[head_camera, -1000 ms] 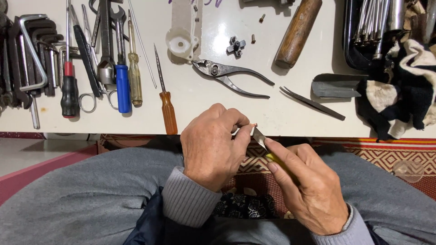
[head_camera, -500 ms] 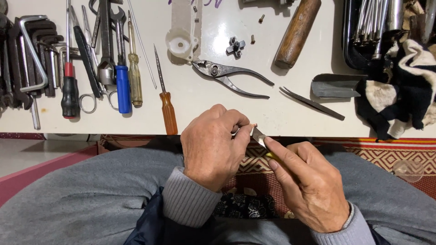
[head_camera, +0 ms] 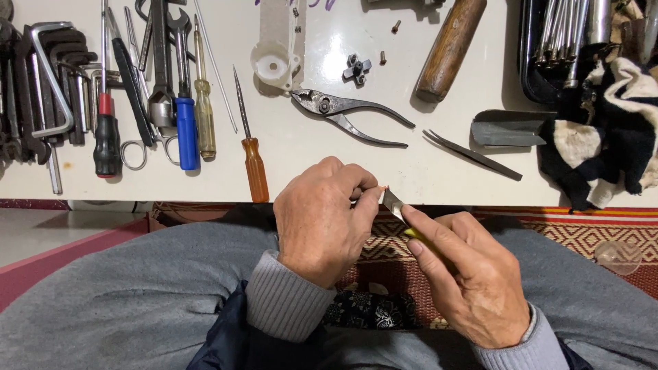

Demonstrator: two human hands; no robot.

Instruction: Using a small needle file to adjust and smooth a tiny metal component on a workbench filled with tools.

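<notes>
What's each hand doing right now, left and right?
Left hand: closed, pinching a small part, too hidden to identify.
Right hand: closed on a yellow-handled tool, tip at the left fingers.

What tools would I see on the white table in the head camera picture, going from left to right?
Hex keys → black-and-red screwdriver → blue-handled tool → orange screwdriver → pliers → wooden handle → tweezers → black-and-white cloth.

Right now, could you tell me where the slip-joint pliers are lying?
In the head view the pliers lie on the white table, near the centre, between the orange-handled screwdriver and the tweezers, beyond both hands.
</notes>
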